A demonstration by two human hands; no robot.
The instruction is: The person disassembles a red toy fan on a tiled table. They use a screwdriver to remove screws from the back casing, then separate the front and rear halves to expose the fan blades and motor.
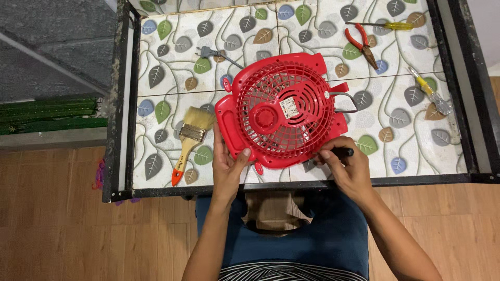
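red fan (pixel 281 112) steadied by both hands

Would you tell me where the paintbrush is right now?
In the head view, the paintbrush lies on the tiled table, left of the red fan housing and just beyond the left hand.
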